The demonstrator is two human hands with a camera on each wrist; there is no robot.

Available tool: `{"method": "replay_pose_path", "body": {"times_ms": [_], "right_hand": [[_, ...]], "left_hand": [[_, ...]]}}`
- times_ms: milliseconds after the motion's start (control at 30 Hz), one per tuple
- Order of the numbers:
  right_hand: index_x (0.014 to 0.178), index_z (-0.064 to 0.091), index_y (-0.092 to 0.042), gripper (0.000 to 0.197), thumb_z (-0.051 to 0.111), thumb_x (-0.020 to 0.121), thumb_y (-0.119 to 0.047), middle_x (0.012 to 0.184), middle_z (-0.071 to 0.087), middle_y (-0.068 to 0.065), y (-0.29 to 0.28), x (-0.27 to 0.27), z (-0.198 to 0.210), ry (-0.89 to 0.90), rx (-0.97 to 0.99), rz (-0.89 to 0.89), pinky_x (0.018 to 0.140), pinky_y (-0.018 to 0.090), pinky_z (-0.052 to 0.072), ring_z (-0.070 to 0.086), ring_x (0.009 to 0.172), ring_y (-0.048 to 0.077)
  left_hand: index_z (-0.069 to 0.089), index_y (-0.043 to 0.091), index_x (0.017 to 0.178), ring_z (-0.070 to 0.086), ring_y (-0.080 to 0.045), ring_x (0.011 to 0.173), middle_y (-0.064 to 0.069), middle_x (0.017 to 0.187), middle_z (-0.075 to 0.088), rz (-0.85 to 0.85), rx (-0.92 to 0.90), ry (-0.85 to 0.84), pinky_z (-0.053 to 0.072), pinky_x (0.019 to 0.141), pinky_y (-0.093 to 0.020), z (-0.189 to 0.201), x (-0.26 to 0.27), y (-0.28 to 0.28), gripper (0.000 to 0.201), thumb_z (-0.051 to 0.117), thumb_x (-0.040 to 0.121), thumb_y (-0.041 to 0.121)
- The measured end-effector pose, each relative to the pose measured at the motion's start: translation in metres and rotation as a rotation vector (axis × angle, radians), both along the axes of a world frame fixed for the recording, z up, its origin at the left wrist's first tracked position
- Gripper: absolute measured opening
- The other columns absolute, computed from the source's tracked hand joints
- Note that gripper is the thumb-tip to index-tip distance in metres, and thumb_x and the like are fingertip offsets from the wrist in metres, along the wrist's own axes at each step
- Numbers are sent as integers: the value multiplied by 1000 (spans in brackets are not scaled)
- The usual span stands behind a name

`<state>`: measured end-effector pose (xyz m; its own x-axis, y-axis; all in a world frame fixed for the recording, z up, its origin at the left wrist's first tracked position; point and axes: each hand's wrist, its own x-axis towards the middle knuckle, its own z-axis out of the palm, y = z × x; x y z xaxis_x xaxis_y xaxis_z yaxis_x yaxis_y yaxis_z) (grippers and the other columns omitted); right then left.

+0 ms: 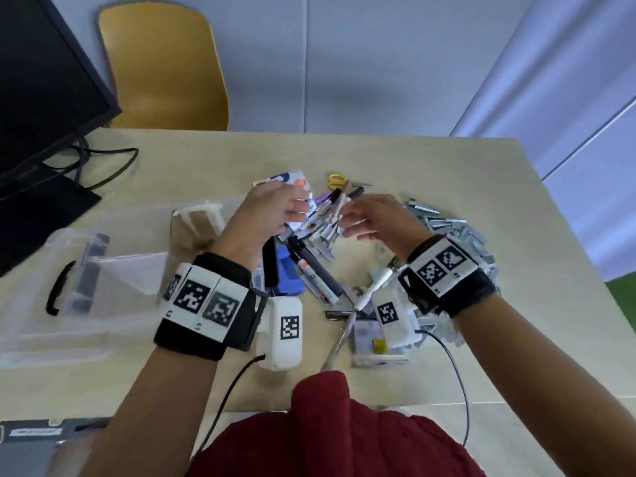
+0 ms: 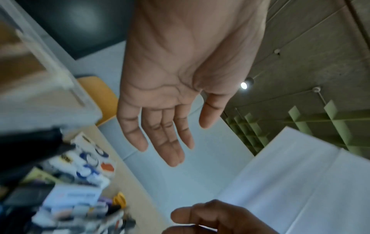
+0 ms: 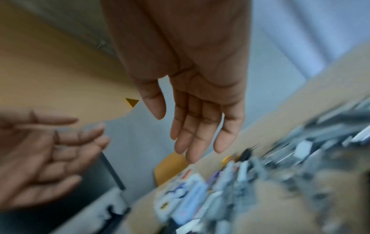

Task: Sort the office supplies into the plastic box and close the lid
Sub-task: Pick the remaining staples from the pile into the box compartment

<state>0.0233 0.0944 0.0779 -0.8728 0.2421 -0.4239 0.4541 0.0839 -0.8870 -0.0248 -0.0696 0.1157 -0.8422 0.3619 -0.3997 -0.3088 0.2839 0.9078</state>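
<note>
Both hands hover with fingers spread, holding nothing: left hand [image 1: 272, 208] and right hand [image 1: 375, 218] flank the pens [image 1: 323, 218] mid-desk [image 1: 206, 149]; the plastic box [image 1: 103, 270] sits toward the left edge.

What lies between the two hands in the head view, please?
A bundle of pens and markers fills the gap between the left hand and right hand in the head view; both wrist views show open palms.

Beige table [image 1: 192, 380] under scattered supplies [image 1: 320, 270]
</note>
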Motion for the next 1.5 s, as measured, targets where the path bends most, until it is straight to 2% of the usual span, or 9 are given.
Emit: {"method": "replay_pose_path", "body": {"times_ms": [100,267,367,533,867,1067,1300,1400,1500], "right_hand": [[106,61,2,26,43,96,-15,100,66,15,46,24,-15,-72,299,116,66,20,46,61,83,21],[102,63,6,20,49,91,-5,102,66,18,94,55,-43,-116,504,156,70,21,49,63,83,23],[97,67,0,16,56,87,-7,103,68,11,107,66,-62,-186,668,228,82,26,48,60,83,15],[99,59,-6,30,66,82,-30,98,62,7,101,75,-86,-331,791,376,79,29,48,56,86,19],[102,53,-6,20,56,84,-13,108,54,12,77,77,-104,-189,940,430,75,34,45,55,98,30],[93,53,-5,19,63,80,-14,93,54,9,76,71,-107,-167,878,392,69,30,43,50,80,23],[98,59,-4,24,67,79,-16,89,56,5,79,65,-106,-148,741,280,71,26,45,54,83,20],[83,58,-5,11,67,79,-12,80,56,5,82,60,-101,-63,617,163,73,30,51,55,76,20],[63,49,-12,22,65,76,-3,68,54,5,83,54,-94,3,558,103,72,41,54,59,71,27]], "left_hand": [[56,15,88,55,-8,68,-1,80,59,-140,-13,-39,31,57,-17,-11,19,43,16,42,96,16],[57,11,94,51,-8,64,-1,77,57,-250,-48,-79,36,41,-5,-43,35,94,13,45,96,16],[55,12,96,50,-9,64,1,76,56,-288,-140,-73,36,48,-12,-69,40,118,10,46,95,16],[54,9,100,55,-23,97,-7,104,59,-423,-517,101,40,79,-28,-109,46,139,14,53,89,16],[53,3,111,54,-35,106,-17,116,57,-463,-799,222,44,84,-37,-144,41,140,28,54,89,20],[54,-6,110,55,-37,105,-23,114,58,-357,-823,233,44,79,-38,-148,30,124,29,56,88,13],[40,0,122,47,-32,113,-16,127,41,-84,-689,251,43,93,-39,-148,35,117,42,57,84,6],[49,6,108,50,-20,92,-4,103,46,21,-409,261,45,81,-31,-146,42,126,21,52,88,11],[49,12,81,49,-20,68,-5,74,48,117,-70,-83,44,65,-32,-146,47,134,13,43,92,12]]}}
